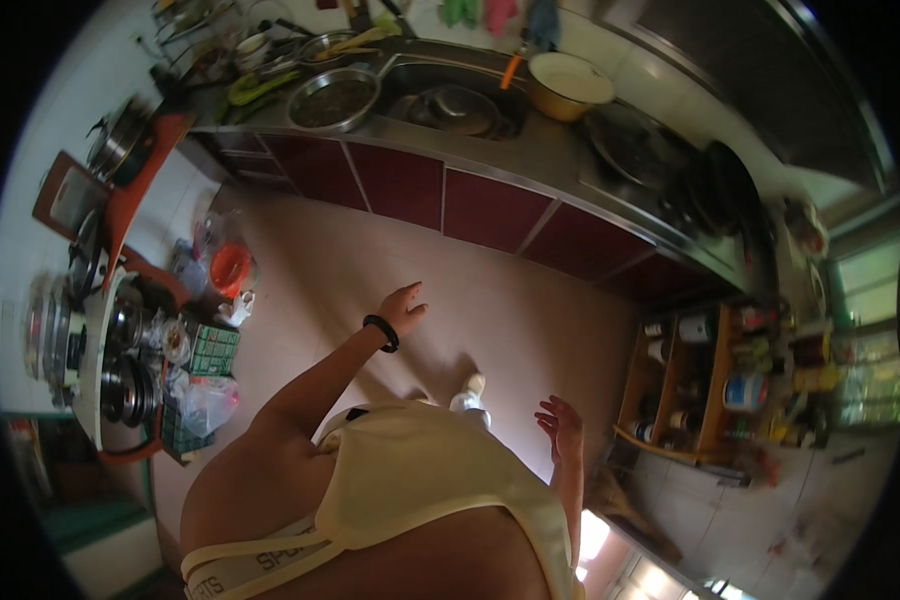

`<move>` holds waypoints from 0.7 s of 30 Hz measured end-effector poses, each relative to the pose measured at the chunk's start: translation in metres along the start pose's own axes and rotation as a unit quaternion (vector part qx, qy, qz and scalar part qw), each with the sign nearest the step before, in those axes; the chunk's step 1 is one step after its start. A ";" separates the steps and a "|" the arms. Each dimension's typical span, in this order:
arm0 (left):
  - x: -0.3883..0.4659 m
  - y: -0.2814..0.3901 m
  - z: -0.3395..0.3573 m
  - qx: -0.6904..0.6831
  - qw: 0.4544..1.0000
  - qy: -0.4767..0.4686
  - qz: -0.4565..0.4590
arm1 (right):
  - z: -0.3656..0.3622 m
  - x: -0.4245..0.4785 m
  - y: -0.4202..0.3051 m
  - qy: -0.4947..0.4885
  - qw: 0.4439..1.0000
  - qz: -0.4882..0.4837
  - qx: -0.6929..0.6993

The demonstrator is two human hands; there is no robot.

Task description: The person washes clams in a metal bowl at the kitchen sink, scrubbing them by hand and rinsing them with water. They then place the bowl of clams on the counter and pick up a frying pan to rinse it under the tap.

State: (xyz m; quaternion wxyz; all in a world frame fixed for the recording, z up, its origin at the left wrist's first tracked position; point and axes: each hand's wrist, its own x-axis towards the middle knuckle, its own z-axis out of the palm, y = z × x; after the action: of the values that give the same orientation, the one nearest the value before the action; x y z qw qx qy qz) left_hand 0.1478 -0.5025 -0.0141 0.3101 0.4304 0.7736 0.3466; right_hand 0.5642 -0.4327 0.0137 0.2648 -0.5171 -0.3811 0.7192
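Observation:
My left hand (402, 310) reaches out over the tiled floor (345, 285) with nothing in it, thumb and fingers apart. A dark bracelet (380, 333) circles that wrist. Lower and to the right, my right hand (561, 429) hangs beside my body, its fingers loosely spread and holding nothing. Neither hand touches anything. One light-coloured shoe (475, 385) shows on the floor below me. Ahead runs a kitchen counter over dark red cabinet doors (487, 206). A metal basin (334, 100) stands on it left of the sink (450, 109), which contains metal cookware.
On the counter are green vegetables (259, 94), a yellow enamel pot (570, 86) and a stove with a wok (630, 154). A shelf of pans (129, 390), green crates (214, 350) and a red bucket (230, 268) line the left. A wooden rack with jars (675, 390) stands right.

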 end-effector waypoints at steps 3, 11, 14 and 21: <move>0.018 -0.038 -0.006 -0.102 0.990 0.067 -0.068 | -0.002 0.050 -0.014 -0.031 0.998 0.052 0.003; 0.041 0.007 -0.112 -0.480 0.843 0.220 -0.100 | 0.111 0.199 -0.106 -0.234 0.971 0.049 0.031; 0.070 -0.001 -0.165 -0.578 0.778 0.244 -0.046 | 0.220 0.223 -0.152 -0.326 0.945 0.026 -0.005; 0.176 -0.005 -0.291 -0.687 0.673 0.274 0.024 | 0.461 0.284 -0.202 -0.439 0.898 0.008 -0.028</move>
State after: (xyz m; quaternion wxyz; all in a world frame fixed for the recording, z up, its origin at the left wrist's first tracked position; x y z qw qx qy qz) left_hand -0.1578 -0.4272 0.1153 0.2839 0.0005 0.3570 0.8899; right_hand 0.0335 -0.2243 0.1066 0.0503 -0.1596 -0.4747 0.8641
